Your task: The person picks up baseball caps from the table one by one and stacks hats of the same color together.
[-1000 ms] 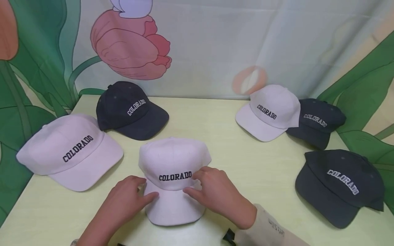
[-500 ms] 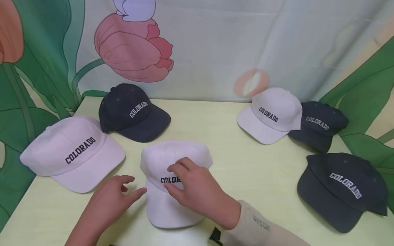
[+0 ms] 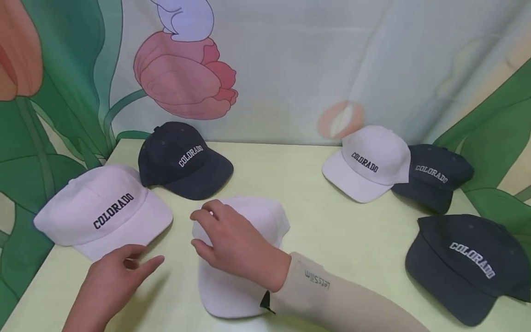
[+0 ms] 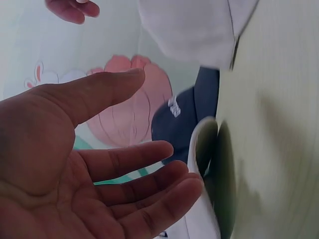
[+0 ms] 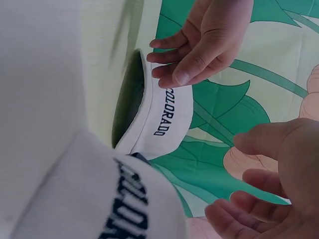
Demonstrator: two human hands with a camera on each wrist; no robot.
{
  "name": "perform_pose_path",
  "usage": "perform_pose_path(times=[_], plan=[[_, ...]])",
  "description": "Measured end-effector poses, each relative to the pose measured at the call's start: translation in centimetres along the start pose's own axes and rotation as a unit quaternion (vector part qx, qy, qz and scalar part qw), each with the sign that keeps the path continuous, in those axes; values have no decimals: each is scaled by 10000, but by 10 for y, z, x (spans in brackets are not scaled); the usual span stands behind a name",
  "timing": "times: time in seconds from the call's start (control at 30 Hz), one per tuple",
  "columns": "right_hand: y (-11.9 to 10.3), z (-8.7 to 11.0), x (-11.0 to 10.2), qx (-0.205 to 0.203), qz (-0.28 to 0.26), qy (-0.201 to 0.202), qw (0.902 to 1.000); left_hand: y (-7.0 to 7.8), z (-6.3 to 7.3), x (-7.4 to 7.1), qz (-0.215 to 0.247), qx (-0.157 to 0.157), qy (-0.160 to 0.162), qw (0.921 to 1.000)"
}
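My left hand [image 3: 114, 281], its fingers parted and holding nothing, is at the front edge of the brim of the left white cap [image 3: 103, 203]. In the head view the hand overlaps that brim; whether they touch I cannot tell. Above the middle white cap [image 3: 257, 216] hovers my right hand [image 3: 236, 240], which hides the cap's lettering. The right wrist view shows a gap between that hand's fingers [image 5: 259, 199] and the middle cap [image 5: 144, 199]. Behind the left white cap sits a dark navy cap [image 3: 186, 161] with white COLORADO lettering.
On the right of the pale yellow table [image 3: 298, 184] stand a white cap [image 3: 369, 161], a dark cap [image 3: 435, 175] partly behind it, and another dark cap [image 3: 469, 267] nearer the front. A curtain [image 3: 282, 69] printed with flowers hangs along the back.
Both hands have left the middle white cap's brim and moved left. The right hand has crossed over that cap, and the left hand has reached the left white cap's brim. The caps have stayed put.
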State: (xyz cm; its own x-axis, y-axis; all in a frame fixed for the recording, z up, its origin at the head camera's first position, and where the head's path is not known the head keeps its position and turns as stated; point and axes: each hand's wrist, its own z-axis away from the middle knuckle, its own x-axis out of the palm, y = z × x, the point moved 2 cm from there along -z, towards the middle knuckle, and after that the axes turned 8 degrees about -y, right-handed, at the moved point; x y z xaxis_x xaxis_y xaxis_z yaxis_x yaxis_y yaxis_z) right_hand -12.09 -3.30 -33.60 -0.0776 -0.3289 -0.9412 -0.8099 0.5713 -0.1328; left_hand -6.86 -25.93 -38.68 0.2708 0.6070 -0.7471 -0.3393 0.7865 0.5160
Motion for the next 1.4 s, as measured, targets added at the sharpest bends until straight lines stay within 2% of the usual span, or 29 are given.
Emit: perform_pose_path(times=[0.23,0.43,0.63,0.77,1.07,1.23,1.4], plan=[[-4,-20,4,-28,460,-349,9983,-26,-7,-10,7,-473,-62,9989],[-3,-34,10,182,550,-733,9956,-44,-12,-16,-5,-722,-44,9974],[-5,-51,14,371,255,-1236,9913,-49,-16,-20,123,-1071,50,9942],[-6,-65,14,543,18,-1447,9880,-54,-19,-21,101,-1116,177,9935],[2,-94,24,1085,-388,-2008,9728,-64,-28,-21,203,-1396,355,9894],[5,-106,27,1206,-474,-2100,9691,-65,-30,-22,138,-1465,442,9881],[6,-114,31,1232,-476,-2183,9669,-67,-31,-21,68,-1399,540,9887]])
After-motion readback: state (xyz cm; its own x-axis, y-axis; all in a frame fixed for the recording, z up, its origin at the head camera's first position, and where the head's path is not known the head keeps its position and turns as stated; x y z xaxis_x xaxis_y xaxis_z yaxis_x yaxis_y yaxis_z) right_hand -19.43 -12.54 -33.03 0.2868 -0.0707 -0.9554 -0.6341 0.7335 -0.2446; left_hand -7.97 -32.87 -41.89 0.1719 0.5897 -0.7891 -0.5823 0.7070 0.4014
